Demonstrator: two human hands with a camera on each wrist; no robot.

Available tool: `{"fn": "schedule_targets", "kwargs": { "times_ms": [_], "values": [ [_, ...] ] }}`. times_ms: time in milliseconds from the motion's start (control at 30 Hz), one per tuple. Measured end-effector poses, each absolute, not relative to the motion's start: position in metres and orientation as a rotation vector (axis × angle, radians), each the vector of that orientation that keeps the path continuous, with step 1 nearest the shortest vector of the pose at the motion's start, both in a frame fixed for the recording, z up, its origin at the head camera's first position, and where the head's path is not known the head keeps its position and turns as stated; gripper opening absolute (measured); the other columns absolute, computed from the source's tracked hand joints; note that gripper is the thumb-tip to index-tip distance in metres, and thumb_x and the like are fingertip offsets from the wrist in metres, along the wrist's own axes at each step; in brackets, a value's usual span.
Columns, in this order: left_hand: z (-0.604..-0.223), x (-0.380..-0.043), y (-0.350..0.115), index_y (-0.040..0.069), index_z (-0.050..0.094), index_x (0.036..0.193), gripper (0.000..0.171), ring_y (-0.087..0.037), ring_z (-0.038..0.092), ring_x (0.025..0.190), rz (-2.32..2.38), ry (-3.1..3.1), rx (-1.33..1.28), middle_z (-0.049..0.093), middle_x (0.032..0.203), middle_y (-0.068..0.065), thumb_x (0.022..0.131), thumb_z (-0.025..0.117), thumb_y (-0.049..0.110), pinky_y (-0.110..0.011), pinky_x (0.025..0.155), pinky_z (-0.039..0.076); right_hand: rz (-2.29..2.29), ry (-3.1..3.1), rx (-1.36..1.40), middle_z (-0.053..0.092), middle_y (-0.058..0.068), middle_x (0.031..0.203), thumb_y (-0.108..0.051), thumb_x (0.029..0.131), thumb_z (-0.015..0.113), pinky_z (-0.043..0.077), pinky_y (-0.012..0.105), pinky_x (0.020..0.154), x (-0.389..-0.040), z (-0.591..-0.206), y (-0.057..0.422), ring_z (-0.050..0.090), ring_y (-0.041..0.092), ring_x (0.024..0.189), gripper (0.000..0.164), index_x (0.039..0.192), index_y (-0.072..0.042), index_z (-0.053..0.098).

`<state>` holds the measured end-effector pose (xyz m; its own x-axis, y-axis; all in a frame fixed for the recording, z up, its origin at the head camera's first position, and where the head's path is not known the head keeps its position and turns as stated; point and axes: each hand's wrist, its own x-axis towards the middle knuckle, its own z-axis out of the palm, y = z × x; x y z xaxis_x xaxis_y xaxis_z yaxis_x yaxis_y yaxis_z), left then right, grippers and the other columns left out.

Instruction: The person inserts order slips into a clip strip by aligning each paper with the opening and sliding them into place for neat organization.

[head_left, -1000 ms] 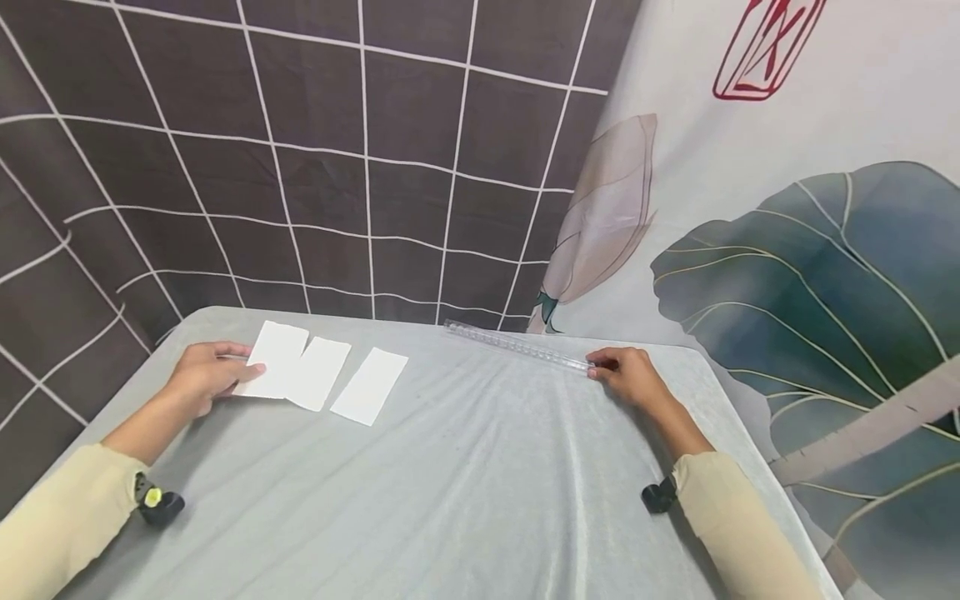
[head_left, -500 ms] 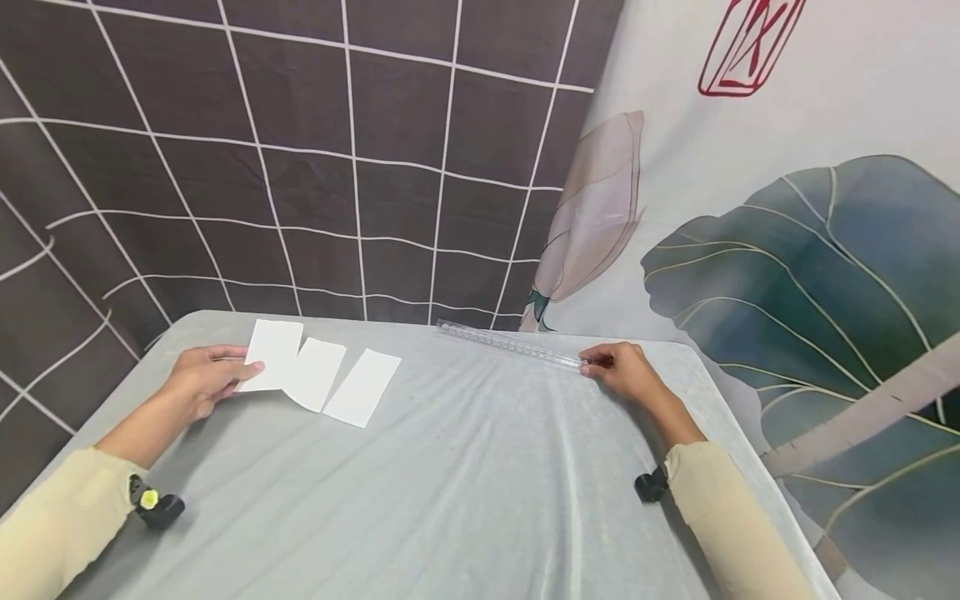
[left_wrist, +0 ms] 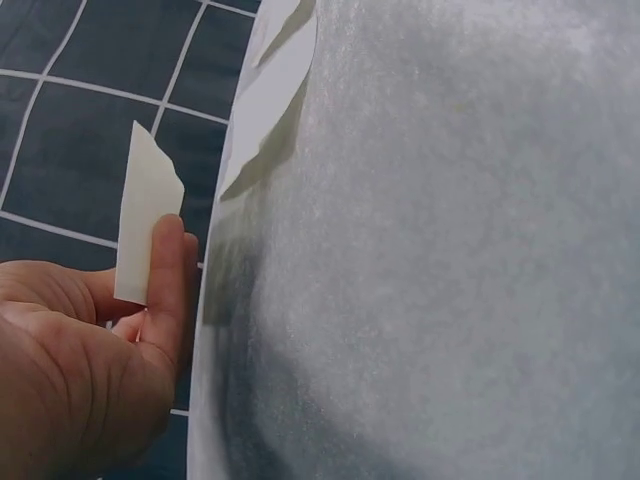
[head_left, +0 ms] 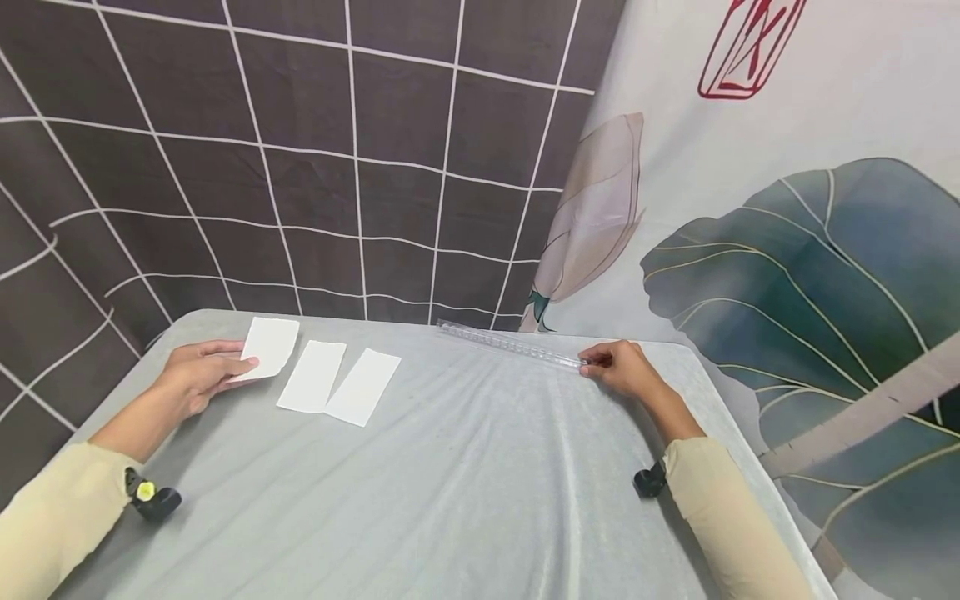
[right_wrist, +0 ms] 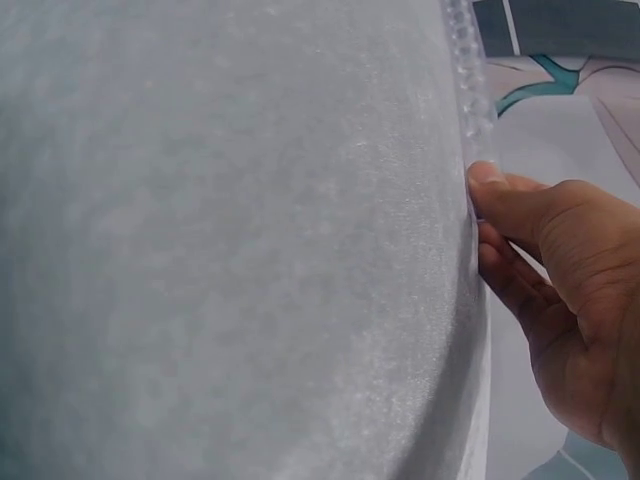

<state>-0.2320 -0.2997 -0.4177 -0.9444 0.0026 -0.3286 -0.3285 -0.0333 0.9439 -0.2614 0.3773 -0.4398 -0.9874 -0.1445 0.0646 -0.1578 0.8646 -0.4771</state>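
My left hand [head_left: 201,373] pinches a white rectangular piece of paper [head_left: 270,347] between thumb and fingers, tilted up over the table's far left part. In the left wrist view the paper [left_wrist: 146,200] stands almost edge-on above the fingers, its upper edge uneven. To its right lie two more white paper pieces, one nearer [head_left: 313,377] and one farther right [head_left: 364,387], their lower corners close together. With thumb and fingertips, my right hand [head_left: 621,368] pinches the near end of a long clear plastic strip [head_left: 510,343], which has a row of bumps along it [right_wrist: 467,70].
A pale grey cloth [head_left: 450,500] with soft folds covers the table. Behind it hangs a dark curtain [head_left: 405,200] with white grid lines. On the right is a white curtain [head_left: 697,158] with a large leaf print. Both wrists wear small black cameras.
My left hand has lifted its paper up and left, away from the middle piece, which now lies flat and apart from it. The right hand and strip stay about where they were.
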Motion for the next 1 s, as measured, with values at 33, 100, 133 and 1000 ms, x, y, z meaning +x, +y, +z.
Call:
{"fn": "schedule_targets", "kwargs": {
  "times_ms": [33,100,133,1000],
  "values": [
    [-0.418,-0.232,-0.299,0.035,0.071,0.080,0.048,0.002,0.075,0.074,2.081,2.001,-0.337,0.077,0.079,0.015,0.103,0.073,-0.008,-0.016,0.072,0.068,0.773,-3.010,0.243,0.085,0.018,0.114,-0.014,0.102,0.085,0.067,0.049,0.092,-0.262,-0.439,0.377,0.076,0.027,0.099,0.025,0.123,-0.001,0.085],
    [-0.418,-0.233,-0.298,0.036,0.073,0.081,0.050,0.002,0.075,0.075,2.093,1.989,-0.311,0.077,0.080,0.015,0.103,0.072,-0.009,-0.016,0.072,0.069,0.773,-3.017,0.238,0.085,0.018,0.114,-0.014,0.101,0.086,0.067,0.048,0.092,-0.262,-0.438,0.377,0.076,0.026,0.099,0.026,0.123,-0.001,0.085],
    [-0.418,-0.234,-0.298,0.036,0.073,0.082,0.050,0.002,0.076,0.075,2.100,1.983,-0.299,0.078,0.080,0.015,0.103,0.072,-0.009,-0.016,0.073,0.069,0.773,-3.021,0.234,0.085,0.018,0.114,-0.014,0.101,0.086,0.067,0.048,0.092,-0.262,-0.438,0.377,0.076,0.026,0.099,0.026,0.123,-0.001,0.085],
    [-0.420,-0.239,-0.277,0.002,0.059,0.156,0.057,0.006,0.072,0.079,1.912,2.210,-0.337,0.070,0.086,0.026,0.103,0.080,0.002,-0.015,0.076,0.068,0.776,-3.078,0.207,0.087,0.016,0.114,-0.016,0.099,0.089,0.066,0.048,0.091,-0.268,-0.431,0.378,0.077,0.027,0.101,0.025,0.120,-0.003,0.087]
  ]
}}
